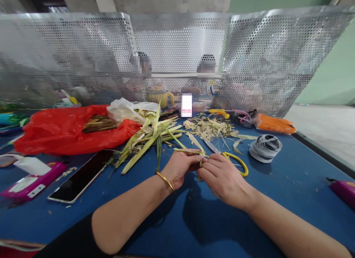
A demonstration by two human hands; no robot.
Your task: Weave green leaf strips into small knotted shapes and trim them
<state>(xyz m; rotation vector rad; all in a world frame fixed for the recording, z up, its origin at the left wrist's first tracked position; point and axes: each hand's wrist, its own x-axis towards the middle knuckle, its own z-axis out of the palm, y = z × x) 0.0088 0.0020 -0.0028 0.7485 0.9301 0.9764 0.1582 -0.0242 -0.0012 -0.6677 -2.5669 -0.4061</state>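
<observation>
Close together over the blue table, my two hands pinch a pale green leaf strip that is knotted or folded at its middle. My left hand, with a gold bangle at its wrist, holds the strip from the left; one end sticks out leftward above the fingers. The fingers of my right hand close on its right side and hide part of it. Just beyond my right hand lie scissors with yellow handles, partly covered by that hand. A pile of long green leaf strips lies left of my hands.
Dry leaf scraps are heaped beyond my hands. A roll of white strapping and an orange packet are at right. At left lie a red plastic bag, a phone and a purple device. A perforated metal screen stands behind.
</observation>
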